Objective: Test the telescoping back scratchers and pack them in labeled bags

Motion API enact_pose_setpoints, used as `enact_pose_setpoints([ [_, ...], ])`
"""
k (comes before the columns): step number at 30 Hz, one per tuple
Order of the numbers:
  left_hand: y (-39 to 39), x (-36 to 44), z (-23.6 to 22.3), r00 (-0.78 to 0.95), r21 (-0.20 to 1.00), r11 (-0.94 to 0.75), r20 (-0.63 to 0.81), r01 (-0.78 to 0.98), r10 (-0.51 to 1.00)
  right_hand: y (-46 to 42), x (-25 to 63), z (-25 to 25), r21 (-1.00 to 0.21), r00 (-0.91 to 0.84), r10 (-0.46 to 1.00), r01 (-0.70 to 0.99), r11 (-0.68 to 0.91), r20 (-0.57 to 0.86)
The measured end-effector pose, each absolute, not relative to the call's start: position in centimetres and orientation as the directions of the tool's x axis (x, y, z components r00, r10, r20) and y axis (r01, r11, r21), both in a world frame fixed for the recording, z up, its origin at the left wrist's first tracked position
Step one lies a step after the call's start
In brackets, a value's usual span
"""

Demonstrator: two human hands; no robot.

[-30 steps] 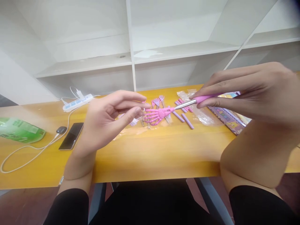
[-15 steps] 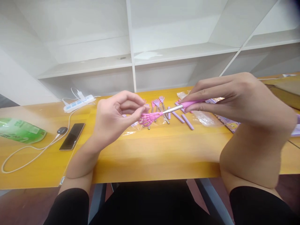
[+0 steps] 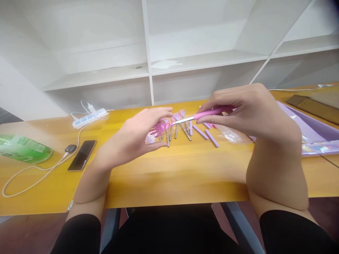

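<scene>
My right hand [image 3: 246,111] pinches the pink handle of a telescopic back scratcher [image 3: 203,113], whose metal rod runs left to a pink skeleton-hand head [image 3: 158,129]. My left hand [image 3: 136,135] is cupped, fingers stretched out, with the pink head resting against its fingers and palm. Both hands hover just above the yellow table [image 3: 169,169]. Under them lie several more pink scratcher heads with metal rods [image 3: 176,121] and loose purple handle sleeves [image 3: 209,134] on clear plastic wrap.
A black phone [image 3: 81,154], a white cable with a dark plug [image 3: 69,148] and a white power strip [image 3: 90,116] lie at left, beside a green packet [image 3: 23,150]. A purple box [image 3: 312,135] sits at right. White shelving rises behind the table.
My right hand moved left and tilted the handle upward, collapsing the rod shorter. My left hand changed from a pinch on the pink head to a flatter, cupped hold against it.
</scene>
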State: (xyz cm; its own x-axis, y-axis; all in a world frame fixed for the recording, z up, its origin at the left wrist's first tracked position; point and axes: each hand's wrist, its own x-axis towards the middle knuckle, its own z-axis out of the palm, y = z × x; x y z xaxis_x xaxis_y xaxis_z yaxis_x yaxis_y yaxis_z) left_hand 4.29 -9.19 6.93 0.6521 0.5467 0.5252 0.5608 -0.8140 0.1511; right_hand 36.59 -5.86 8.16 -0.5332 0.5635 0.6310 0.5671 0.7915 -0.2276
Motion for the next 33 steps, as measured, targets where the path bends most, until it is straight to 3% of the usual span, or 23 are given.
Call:
enact_pose_setpoints([
  [5, -9.1, 3.9, 6.8, 0.647, 0.005, -0.785, 0.563, 0.620, 0.515, -5.8, 36.6, 8.1, -0.235, -0.513, 0.552, 0.557, 0.797, 0.657],
  [12, -8.7, 3.9, 6.7, 0.629, -0.031, -0.761, 0.585, 0.647, 0.512, -6.3, 36.3, 8.6, -0.269, -0.522, 0.568, 0.540, 0.797, 0.637],
  [16, -8.0, 3.6, 6.9, 0.593, 0.054, -0.767, 0.600, 0.640, 0.537, -6.4, 36.6, 8.8, -0.371, -0.540, 0.598, 0.476, 0.797, 0.592],
  [23, -7.6, 3.5, 7.3, 0.571, 0.329, -0.778, 0.539, 0.535, 0.620, -7.2, 36.1, 8.3, -0.556, -0.429, 0.636, 0.310, 0.771, 0.642],
  [29, -7.5, 4.1, 7.3, 0.622, 0.476, -0.758, 0.443, 0.447, 0.645, -7.0, 34.2, 7.3, -0.511, -0.295, 0.565, 0.244, 0.824, 0.770],
  [33, -7.2, 4.6, 6.9, 0.651, 0.528, -0.736, 0.387, 0.424, 0.653, -6.7, 33.4, 6.8, -0.492, -0.318, 0.553, 0.257, 0.832, 0.770],
])
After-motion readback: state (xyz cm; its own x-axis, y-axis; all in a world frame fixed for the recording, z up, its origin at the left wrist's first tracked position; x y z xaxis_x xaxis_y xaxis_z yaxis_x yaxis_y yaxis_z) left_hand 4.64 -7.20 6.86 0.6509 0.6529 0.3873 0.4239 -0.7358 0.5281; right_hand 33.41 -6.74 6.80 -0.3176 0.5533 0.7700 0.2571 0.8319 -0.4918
